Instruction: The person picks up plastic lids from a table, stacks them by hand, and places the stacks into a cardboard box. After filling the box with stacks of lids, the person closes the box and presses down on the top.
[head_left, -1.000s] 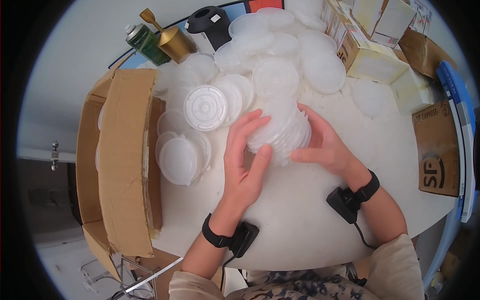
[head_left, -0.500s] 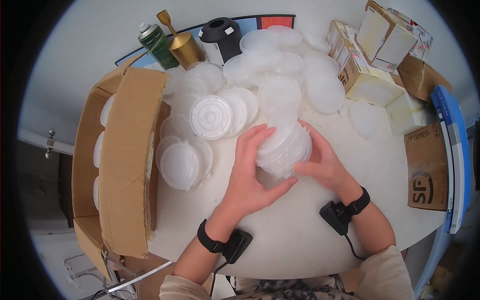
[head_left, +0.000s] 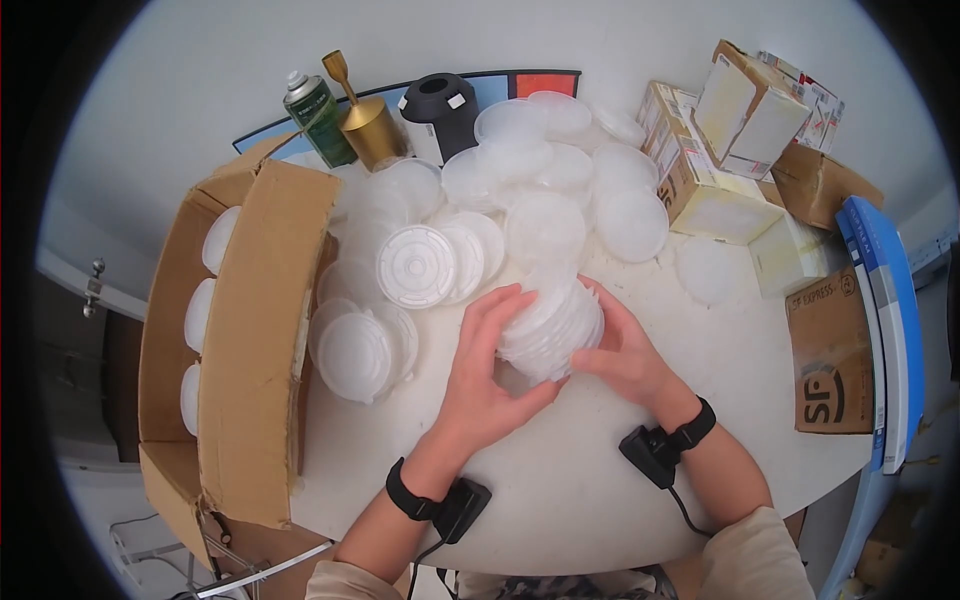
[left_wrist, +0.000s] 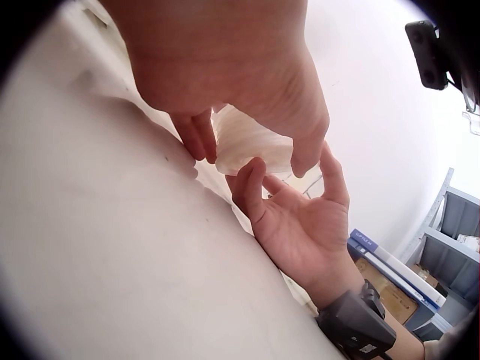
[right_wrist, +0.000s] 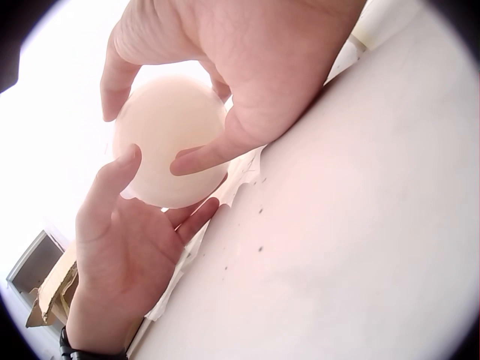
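Between the two hands is a stack of translucent round lids (head_left: pixel 552 332), tilted above the white table. The left hand (head_left: pixel 485 385) curls round its left side, with fingers at the upper edge and the thumb at the lower edge. On the other side the right hand (head_left: pixel 632 360) grips the stack, its thumb lying across the near face. In the right wrist view the round face of the end lid (right_wrist: pixel 169 142) shows, with both thumbs against it. The left wrist view shows the stack (left_wrist: pixel 251 142) edge-on between the hands.
Loose lids (head_left: pixel 545 228) cover the table's back and middle left. At the left stands a cardboard box (head_left: pixel 255 350) holding white lids. A green can (head_left: pixel 320 120), gold vessel (head_left: pixel 370 130) and black object (head_left: pixel 440 115) stand behind. Boxes (head_left: pixel 835 350) and blue-white panels (head_left: pixel 885 320) line the right.
The head view has shifted. The left thumb has swung from the near face of the stack to its lower edge. The right hand has kept its hold.
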